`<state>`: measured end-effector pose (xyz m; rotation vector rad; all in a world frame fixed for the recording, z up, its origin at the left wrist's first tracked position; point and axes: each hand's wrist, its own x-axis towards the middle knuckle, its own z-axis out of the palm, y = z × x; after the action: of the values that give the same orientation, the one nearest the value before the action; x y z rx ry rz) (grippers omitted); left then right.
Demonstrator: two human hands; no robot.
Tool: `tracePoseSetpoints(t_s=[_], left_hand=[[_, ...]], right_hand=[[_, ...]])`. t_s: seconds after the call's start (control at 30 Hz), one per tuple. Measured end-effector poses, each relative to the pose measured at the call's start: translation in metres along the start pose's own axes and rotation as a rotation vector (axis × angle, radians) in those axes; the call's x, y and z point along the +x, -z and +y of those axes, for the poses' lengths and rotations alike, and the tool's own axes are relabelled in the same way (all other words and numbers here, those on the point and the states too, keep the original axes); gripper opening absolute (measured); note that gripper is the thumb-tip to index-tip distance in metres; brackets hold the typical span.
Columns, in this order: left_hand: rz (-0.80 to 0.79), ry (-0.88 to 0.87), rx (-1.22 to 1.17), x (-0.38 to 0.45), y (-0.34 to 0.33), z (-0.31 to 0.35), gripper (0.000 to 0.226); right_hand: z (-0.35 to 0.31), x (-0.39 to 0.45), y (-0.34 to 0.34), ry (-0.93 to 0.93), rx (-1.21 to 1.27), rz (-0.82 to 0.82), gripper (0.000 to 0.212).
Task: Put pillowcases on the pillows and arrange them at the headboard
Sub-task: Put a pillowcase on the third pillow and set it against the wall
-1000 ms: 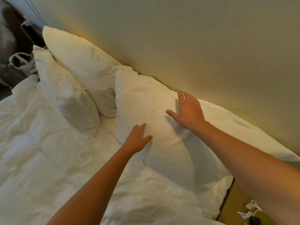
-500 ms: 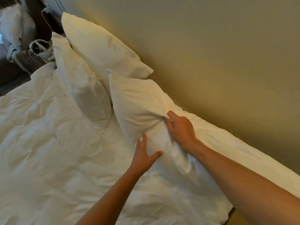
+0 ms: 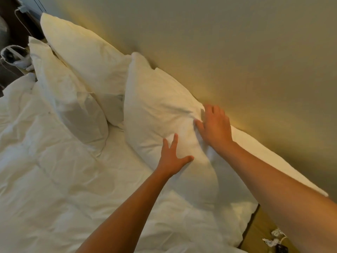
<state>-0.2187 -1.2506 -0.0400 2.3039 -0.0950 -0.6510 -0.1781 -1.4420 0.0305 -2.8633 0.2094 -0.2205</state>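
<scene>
Several white cased pillows lean along the beige headboard wall [image 3: 237,52]. The near front pillow [image 3: 158,110] stands tilted in front of a longer pillow [image 3: 264,157] that runs right along the wall. My left hand [image 3: 172,157] lies flat on its lower face with fingers spread. My right hand [image 3: 215,126] presses flat on its upper right edge, against the wall side. Neither hand grips the fabric. Farther left, a back pillow [image 3: 82,52] leans on the wall and another pillow [image 3: 65,99] stands in front of it.
A rumpled white duvet [image 3: 54,179] covers the bed to the left and below. A wooden nightstand [image 3: 259,234] with a white cable and a dark object sits at the lower right. A dark bedside area with a white device [image 3: 14,55] is at the far left.
My right hand has let go of the bunched fabric and now lies flat on the pillow's upper edge. The front pillow stands fuller against the wall. My left hand has stayed pressed on its face.
</scene>
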Motion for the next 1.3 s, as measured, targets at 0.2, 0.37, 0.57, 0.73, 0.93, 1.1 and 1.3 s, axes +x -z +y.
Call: tracePoseSetpoints(t_s=[0.2, 0.37, 0.57, 0.73, 0.93, 1.1, 1.3], left_hand=[[0.078, -0.054, 0.077, 0.007, -0.020, 0.003, 0.117], [0.094, 0.025, 0.100, 0.002, -0.039, 0.022, 0.125], [0.051, -0.069, 0.125, -0.002, -0.069, 0.047, 0.121], [-0.018, 0.035, 0.181, 0.014, -0.078, 0.048, 0.125], [-0.010, 0.076, 0.216, 0.000, -0.077, 0.034, 0.117], [-0.008, 0.114, 0.053, -0.040, -0.071, 0.028, 0.097], [0.136, 0.268, -0.132, -0.135, -0.046, -0.005, 0.083]], right_hand=[[0.061, -0.052, -0.024, -0.115, -0.258, -0.065, 0.071], [0.078, -0.042, -0.026, -0.005, -0.158, -0.118, 0.054], [0.103, -0.005, 0.010, 0.132, -0.078, 0.081, 0.040], [0.110, -0.013, 0.000, 0.132, -0.047, -0.047, 0.035], [0.120, -0.032, -0.003, 0.074, -0.008, -0.123, 0.026], [0.103, -0.055, 0.006, 0.124, -0.005, -0.138, 0.050], [0.067, -0.107, 0.014, 0.322, -0.067, -0.225, 0.065]])
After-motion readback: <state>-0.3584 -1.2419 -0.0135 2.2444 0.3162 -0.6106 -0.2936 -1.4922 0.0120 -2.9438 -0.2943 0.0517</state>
